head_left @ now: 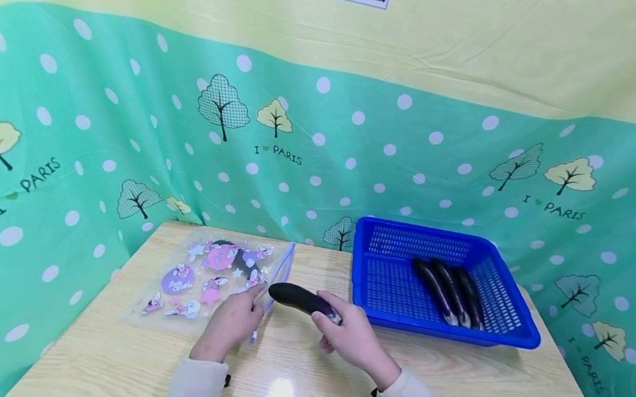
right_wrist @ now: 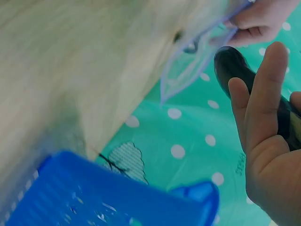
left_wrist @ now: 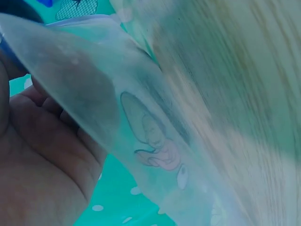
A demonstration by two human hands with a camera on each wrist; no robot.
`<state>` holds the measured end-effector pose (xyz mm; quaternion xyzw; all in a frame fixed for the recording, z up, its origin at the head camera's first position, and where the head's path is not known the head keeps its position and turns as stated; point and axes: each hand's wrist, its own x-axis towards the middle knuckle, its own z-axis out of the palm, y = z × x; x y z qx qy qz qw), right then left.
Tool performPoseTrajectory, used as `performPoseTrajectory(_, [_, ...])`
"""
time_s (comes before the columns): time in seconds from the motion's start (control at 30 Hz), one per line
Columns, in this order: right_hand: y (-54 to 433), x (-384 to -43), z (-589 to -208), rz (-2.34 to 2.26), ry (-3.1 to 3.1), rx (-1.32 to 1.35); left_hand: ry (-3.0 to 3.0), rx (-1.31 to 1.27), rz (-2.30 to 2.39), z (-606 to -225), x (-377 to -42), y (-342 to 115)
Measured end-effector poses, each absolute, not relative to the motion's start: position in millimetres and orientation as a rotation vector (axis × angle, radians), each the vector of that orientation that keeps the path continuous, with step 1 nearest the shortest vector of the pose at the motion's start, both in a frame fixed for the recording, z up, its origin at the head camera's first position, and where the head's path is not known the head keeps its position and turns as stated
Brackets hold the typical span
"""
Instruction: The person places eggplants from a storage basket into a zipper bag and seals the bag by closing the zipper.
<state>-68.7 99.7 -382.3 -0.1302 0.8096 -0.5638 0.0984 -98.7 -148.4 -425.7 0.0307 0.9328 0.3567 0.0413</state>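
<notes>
My right hand (head_left: 350,331) grips a dark purple eggplant (head_left: 296,296) near its stem end, its rounded tip pointing left toward the bag's mouth. With its fingers my left hand (head_left: 233,319) pinches the edge of a clear zip bag (head_left: 172,304), printed with pink and purple cartoon figures. Inside the bag a dark eggplant (head_left: 247,266) shows through the plastic. In the right wrist view the held eggplant (right_wrist: 230,66) is close to the bag's purple-edged opening (right_wrist: 188,80). The bag's film (left_wrist: 94,94) partly covers the left fingers in the left wrist view.
A blue plastic basket (head_left: 444,333) stands at the right of the wooden table (head_left: 306,370). Several eggplants (head_left: 438,287) lie side by side against its right part, if the three are counted together. A green dotted curtain (head_left: 322,131) hangs behind the table.
</notes>
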Motion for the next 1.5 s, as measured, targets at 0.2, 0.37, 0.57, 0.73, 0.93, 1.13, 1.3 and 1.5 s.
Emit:
performPoseTrajectory(0.2, [85,-74,-402,-1.619,2.409,-0.389,2.835,0.116,1.111,-427,-96,-147])
performPoseTrajectory(0.37, [77,-82,-411,-1.561,2.422,-0.4,2.841,0.108,1.124,-426,-94,-148])
performPoseTrajectory(0.57, [68,-91,-416,-1.533,2.402,-0.402,2.867,0.12,1.078,-423,-95,-149])
performPoseTrajectory(0.73, [60,-100,-421,-1.517,2.392,-0.412,2.896,0.161,1.03,-422,-96,-149])
performPoseTrajectory(0.93, [53,-112,-428,-1.529,2.377,-0.401,2.912,0.189,1.025,-422,-96,-148])
performPoseTrajectory(1.13, [49,-124,-430,-1.569,2.368,-0.371,2.924,0.218,1.023,-420,-97,-148])
performPoseTrajectory(1.3, [44,-136,-432,-1.594,2.374,-0.309,2.869,0.149,1.07,-419,-97,-147])
performPoseTrajectory(1.5, [38,-148,-435,-1.609,2.373,-0.248,2.905,0.105,1.026,-419,-97,-145])
